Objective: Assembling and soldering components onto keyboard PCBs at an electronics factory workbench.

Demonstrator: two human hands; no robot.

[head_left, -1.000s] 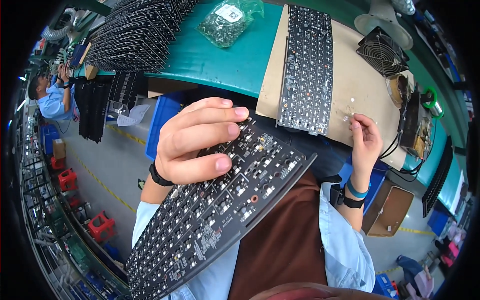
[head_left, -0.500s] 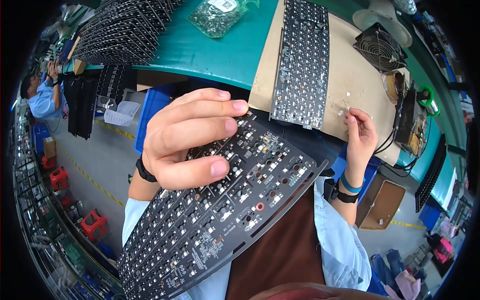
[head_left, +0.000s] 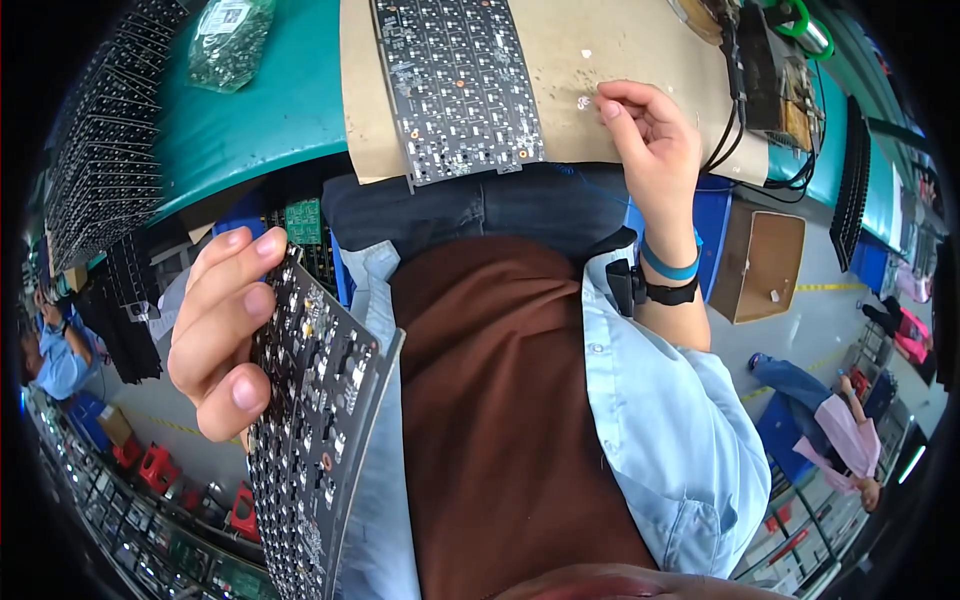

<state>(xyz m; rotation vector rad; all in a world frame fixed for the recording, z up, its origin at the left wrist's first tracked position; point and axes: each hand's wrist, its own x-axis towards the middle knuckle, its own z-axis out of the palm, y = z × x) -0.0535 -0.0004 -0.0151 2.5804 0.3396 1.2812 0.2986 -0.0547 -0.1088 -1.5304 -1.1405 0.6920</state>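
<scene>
My left hand (head_left: 225,335) grips a black keyboard circuit board (head_left: 310,400) by its edge, fingers over its face. The board hangs at my left side, tilted steeply so its dotted, component-covered face shows narrow. My right hand (head_left: 660,145) hovers at the front edge of the bench, thumb and forefinger drawn together; anything between them is too small to make out. Left of it, a second keyboard circuit board (head_left: 460,85) lies on the brown cardboard sheet (head_left: 570,110), its near end reaching the sheet's edge.
Stacked circuit boards (head_left: 105,150) fill the far left of the green bench mat (head_left: 270,125), beside a bag of small parts (head_left: 230,45). A solder spool (head_left: 805,30) and cables are at the far right. A cardboard box (head_left: 762,265) sits below; a person (head_left: 835,425) is at right.
The held board has swung left and tilted steeper, along with my left hand. My view has shifted, so the bench board appears farther left. My right hand keeps its closed pose.
</scene>
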